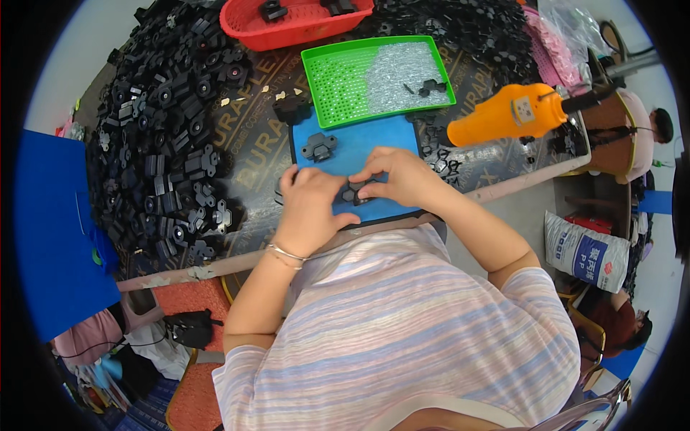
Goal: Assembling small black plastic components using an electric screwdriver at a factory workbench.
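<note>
From the head view, I had both hands down on the blue rectangular mat at the near edge of the worktop, the left hand and right hand drawn close together, fingers pinched on a small black plastic part between them. Just beyond my hands another black plastic assembled piece lay on the mat, with the green perforated plastic tray behind it, an orange electric screwdriver hanging to the right, and a large heap of black plastic parts spread to the left beside a red plastic basket.
</note>
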Demonstrator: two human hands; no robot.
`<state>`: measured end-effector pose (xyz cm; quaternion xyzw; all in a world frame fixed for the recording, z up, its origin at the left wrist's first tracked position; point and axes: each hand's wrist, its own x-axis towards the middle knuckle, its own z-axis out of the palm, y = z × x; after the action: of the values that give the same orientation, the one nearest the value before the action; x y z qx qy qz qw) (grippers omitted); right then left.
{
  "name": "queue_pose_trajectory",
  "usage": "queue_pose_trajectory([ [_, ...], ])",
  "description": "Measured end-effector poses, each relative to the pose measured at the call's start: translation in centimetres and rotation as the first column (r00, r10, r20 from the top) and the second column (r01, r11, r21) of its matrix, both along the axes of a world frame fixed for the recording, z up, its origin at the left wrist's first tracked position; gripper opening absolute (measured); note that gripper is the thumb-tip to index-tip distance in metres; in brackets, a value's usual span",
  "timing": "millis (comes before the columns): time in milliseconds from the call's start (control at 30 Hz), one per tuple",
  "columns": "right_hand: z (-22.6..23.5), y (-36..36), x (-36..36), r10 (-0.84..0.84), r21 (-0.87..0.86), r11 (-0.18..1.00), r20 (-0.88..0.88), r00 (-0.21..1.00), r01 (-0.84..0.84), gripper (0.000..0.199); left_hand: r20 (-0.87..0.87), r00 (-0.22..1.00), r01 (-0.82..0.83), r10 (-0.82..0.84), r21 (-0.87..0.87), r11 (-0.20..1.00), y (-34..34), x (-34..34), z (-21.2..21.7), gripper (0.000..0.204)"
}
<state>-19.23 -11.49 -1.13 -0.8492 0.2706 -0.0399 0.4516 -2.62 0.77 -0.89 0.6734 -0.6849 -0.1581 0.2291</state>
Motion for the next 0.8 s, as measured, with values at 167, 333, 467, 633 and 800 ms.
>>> queue_pose_trajectory([
  [167,-1.0,-0.2,-0.4,-0.026,0.164,0.986,0.033,0.999,0.020,0.036,0.056,0.992,-0.103,0.109,-0.108,0.989,-1.3,3.4,1.3,0.043],
  [333,-1.3,1.4,-1.1,0.114,-0.214,0.973,0.124,0.986,-0.086,0.036,0.038,0.980,-0.189,0.193,-0.092,0.978,-3.5,4.6,-0.9,0.042],
  [467,1.0,0.9,-0.9,-0.044,0.118,0.992,-0.044,0.998,0.049,0.038,-0.007,0.985,-0.174,0.174,0.042,0.984,-3.7,4.2,-1.1,0.040],
  [633,-1.0,-1.0,-1.3,0.032,-0.388,0.916,0.316,0.948,0.099,0.034,-0.186,0.961,-0.177,0.204,0.151,0.973,-3.5,4.1,-0.5,0.035],
  [800,-1.8,0.1,-2.2,0.364,-0.563,0.812,0.284,0.887,-0.153,0.029,-0.174,0.970,-0.153,0.167,0.093,0.984,-3.5,4.4,-1.5,0.039],
])
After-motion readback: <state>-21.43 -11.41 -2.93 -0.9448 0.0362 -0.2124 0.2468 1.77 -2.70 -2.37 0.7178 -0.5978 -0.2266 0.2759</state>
